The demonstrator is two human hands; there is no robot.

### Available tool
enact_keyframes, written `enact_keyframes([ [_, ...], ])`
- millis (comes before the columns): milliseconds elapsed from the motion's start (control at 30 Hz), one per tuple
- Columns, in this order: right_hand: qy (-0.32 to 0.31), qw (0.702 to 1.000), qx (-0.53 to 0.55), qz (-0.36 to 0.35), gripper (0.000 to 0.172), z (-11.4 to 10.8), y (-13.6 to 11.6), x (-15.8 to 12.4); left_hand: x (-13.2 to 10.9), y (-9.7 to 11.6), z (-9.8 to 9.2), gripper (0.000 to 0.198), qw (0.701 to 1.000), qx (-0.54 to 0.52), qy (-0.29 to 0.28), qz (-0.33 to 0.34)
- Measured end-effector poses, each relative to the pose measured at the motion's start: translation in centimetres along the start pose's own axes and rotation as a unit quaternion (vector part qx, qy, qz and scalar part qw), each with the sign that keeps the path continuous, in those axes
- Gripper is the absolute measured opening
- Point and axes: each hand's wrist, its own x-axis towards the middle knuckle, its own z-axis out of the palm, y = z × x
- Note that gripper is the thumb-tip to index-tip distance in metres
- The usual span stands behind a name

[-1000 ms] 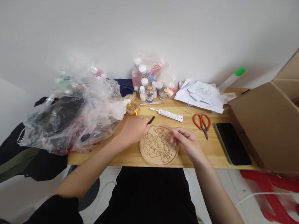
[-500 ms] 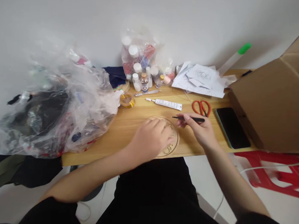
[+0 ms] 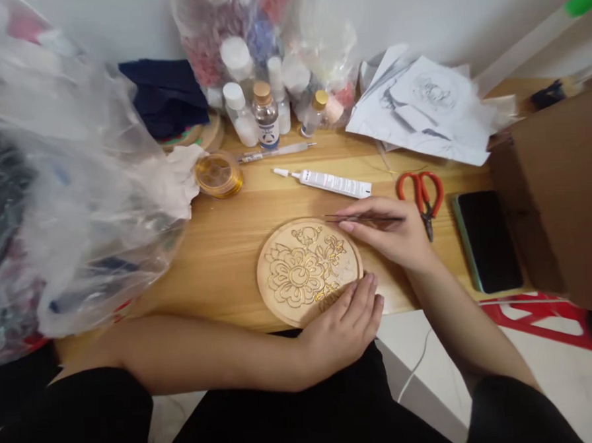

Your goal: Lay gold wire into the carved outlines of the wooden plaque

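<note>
A round wooden disc (image 3: 303,267) with a flower pattern outlined in gold wire lies near the front edge of the wooden table (image 3: 228,245). My left hand (image 3: 344,328) rests its fingers flat on the disc's lower right rim. My right hand (image 3: 390,233) is just right of the disc, pinching thin tweezers (image 3: 360,218) that point left over the disc's upper edge.
A white glue tube (image 3: 331,182), a spool of gold wire (image 3: 217,175) and a pen-like tool (image 3: 272,152) lie behind the disc. Red scissors (image 3: 421,192), a black phone (image 3: 488,241) and a cardboard box (image 3: 562,194) are to the right. Small bottles (image 3: 265,114), papers (image 3: 429,105) and big plastic bags (image 3: 61,187) crowd the back and left.
The view has come much closer to the table. My left hand slid off the top of the disc to its lower right rim. My right hand, with the tweezers, stays beside the disc.
</note>
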Motion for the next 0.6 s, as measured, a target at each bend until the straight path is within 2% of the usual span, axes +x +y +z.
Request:
enact_keyframes([
  [267, -0.083, 0.990, -0.092, -0.066, 0.010, 0.13, 0.18, -0.28, 0.01, -0.28, 0.18, 0.043, 0.999, -0.047, 0.009, -0.004],
  [600, -0.088, 0.986, -0.121, -0.077, 0.016, 0.40, 0.26, -0.63, 0.21, -0.78, -0.18, 0.039, 0.998, -0.055, -0.004, -0.009],
])
